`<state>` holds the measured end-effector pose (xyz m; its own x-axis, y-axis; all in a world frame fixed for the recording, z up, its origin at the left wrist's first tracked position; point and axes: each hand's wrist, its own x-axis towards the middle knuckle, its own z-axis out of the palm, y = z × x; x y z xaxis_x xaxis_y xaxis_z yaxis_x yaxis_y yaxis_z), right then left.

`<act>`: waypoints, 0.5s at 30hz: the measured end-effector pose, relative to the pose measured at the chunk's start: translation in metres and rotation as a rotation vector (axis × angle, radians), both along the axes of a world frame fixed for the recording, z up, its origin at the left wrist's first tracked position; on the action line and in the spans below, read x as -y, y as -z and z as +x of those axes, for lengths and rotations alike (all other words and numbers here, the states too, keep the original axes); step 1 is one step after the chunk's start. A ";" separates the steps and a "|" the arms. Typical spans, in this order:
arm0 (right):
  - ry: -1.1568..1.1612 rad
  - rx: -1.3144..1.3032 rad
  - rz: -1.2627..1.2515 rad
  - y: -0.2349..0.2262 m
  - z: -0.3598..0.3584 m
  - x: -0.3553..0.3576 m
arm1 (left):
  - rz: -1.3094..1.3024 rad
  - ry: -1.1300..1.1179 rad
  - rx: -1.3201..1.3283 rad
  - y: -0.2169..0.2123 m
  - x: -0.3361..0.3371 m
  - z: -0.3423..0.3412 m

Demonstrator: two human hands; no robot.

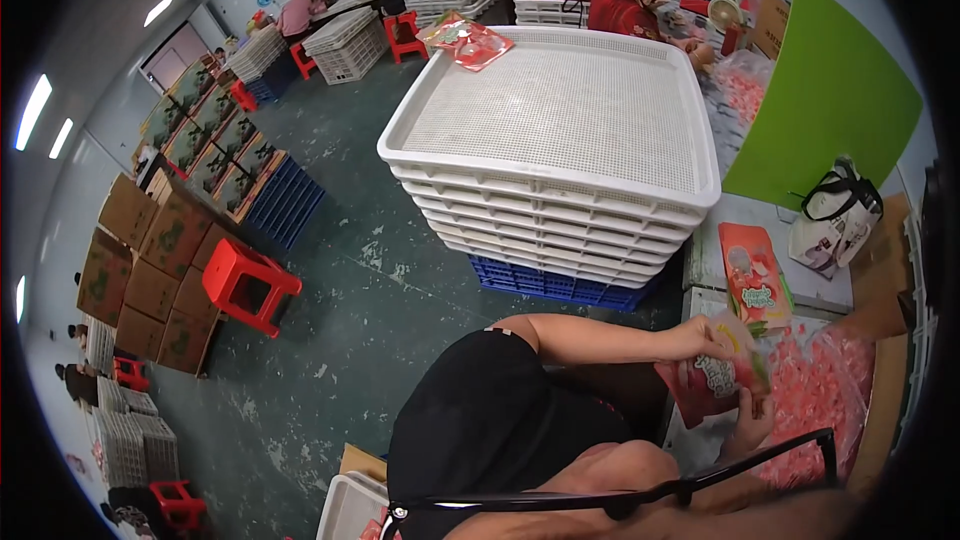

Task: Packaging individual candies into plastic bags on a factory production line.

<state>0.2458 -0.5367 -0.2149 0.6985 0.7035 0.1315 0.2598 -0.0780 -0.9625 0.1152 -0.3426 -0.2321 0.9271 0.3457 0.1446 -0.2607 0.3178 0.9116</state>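
Between both my hands is a red printed pouch (712,376) with a pale top edge, held tilted above the table. My left hand (706,338) pinches its upper part. Lower down, my right hand (754,420) grips the near side edge. I cannot tell whether the pouch is filled. Just beyond my hands, several flat red pouches (752,265) lie on the table. Beside my right hand spreads a heap of small pink wrapped pieces (818,390), partly in a clear plastic bag.
A stack of white mesh trays (560,110) on a blue pallet (560,285) stands ahead, with a red pouch (470,43) on top. A green panel (825,105) and tote bag (838,218) stand to the right. Left are a red stool (250,280) and cartons (160,270). Other people work behind.
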 end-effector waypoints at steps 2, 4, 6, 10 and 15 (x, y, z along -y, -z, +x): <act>0.019 0.038 0.111 0.002 -0.004 -0.013 | -0.124 -0.074 0.015 -0.006 -0.003 -0.003; 0.064 0.011 0.165 0.000 -0.013 -0.021 | -0.079 -0.041 -0.026 -0.014 -0.008 -0.007; 0.106 -0.015 0.222 -0.001 -0.020 -0.023 | -0.031 -0.011 -0.066 -0.025 -0.010 -0.013; 0.104 0.004 0.275 0.002 -0.019 -0.014 | 0.062 -0.009 -0.140 -0.033 -0.005 -0.017; 0.143 0.011 0.249 0.018 -0.017 -0.005 | 0.170 -0.037 -0.145 0.001 -0.001 0.002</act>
